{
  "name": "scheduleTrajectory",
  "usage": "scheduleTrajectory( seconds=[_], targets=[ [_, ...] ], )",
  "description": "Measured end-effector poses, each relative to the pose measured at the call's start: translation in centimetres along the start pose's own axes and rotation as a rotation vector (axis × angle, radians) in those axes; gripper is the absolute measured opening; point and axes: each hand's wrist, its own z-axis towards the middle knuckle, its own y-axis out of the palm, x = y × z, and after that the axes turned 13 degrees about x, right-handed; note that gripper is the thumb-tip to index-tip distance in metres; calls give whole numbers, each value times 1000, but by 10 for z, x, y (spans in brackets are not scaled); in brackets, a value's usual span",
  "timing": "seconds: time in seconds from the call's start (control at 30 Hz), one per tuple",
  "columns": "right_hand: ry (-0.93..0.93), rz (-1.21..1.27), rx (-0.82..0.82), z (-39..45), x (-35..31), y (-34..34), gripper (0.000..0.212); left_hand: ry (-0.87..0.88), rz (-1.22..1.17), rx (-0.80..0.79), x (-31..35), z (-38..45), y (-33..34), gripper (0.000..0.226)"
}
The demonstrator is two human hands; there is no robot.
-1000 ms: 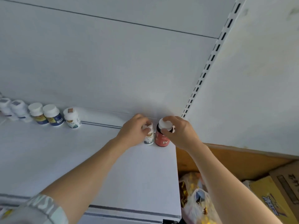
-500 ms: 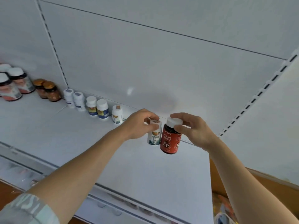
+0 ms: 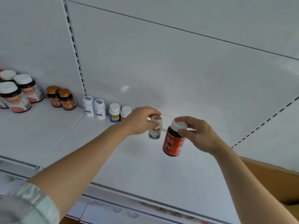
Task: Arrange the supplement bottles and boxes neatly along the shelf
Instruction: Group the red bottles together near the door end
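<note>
The left hand (image 3: pixel 139 120) pinches a small white bottle (image 3: pixel 155 128) by its cap, fingers curled over the top, and holds it clear above the white shelf (image 3: pixel 145 167). Just to the right of that bottle, the right hand (image 3: pixel 199 135) grips a red bottle (image 3: pixel 173 143) by its white lid, thumb and fingers wrapped round the rim; the red bottle hangs tilted, its bottom swung toward the viewer, and carries large "Fe" marks on its label. The two held bottles are near each other but apart. To the left of the small white bottle, along the back panel (image 3: pixel 161 62) of the shelf, stand two white-capped bottles (image 3: pixel 115 112), the farther one partly hidden behind the left hand. Farther left of them come two slim white bottles with barcode stickers (image 3: pixel 94 108) on their caps, then two brown bottles with gold caps (image 3: pixel 61 98), then a group of larger bottles with white caps and pink labels (image 3: pixel 16 94) at the far left edge. To the right of the red bottle, beyond the shelf's end, a brown cardboard surface (image 3: pixel 267 173) shows.
</note>
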Motion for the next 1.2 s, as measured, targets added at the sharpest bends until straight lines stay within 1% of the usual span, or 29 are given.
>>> scheduleTrajectory(
  seconds=[0.1,0.23,0.33,0.47,0.53,0.63,0.77,0.87,0.97,1.2],
  targets=[
    [15,-41,25,-2,-6,11,30,45,77,-33,-6,16,-6,35],
    [24,-67,55,0,-7,14,31,180,198,-74,-16,29,1,30],
    [19,-67,60,4,-3,14,31,211,216,-62,-25,32,10,27],
    [13,-61,55,9,3,15,32,250,252,-91,-36,32,20,18],
    [12,-54,47,12,8,15,31,305,310,-68,-40,32,23,15],
    [14,-51,44,17,14,15,31,367,375,-16,-46,34,28,17],
    [21,-50,37,23,24,15,32,428,408,37,-50,33,35,18],
    [15,-54,30,27,27,17,32,497,449,93,-54,31,38,15],
    [0,-55,28,32,26,17,33,507,451,137,-57,31,38,18],
    [-40,-39,7,37,22,12,36,478,468,124,-50,30,36,21]
  ],
)
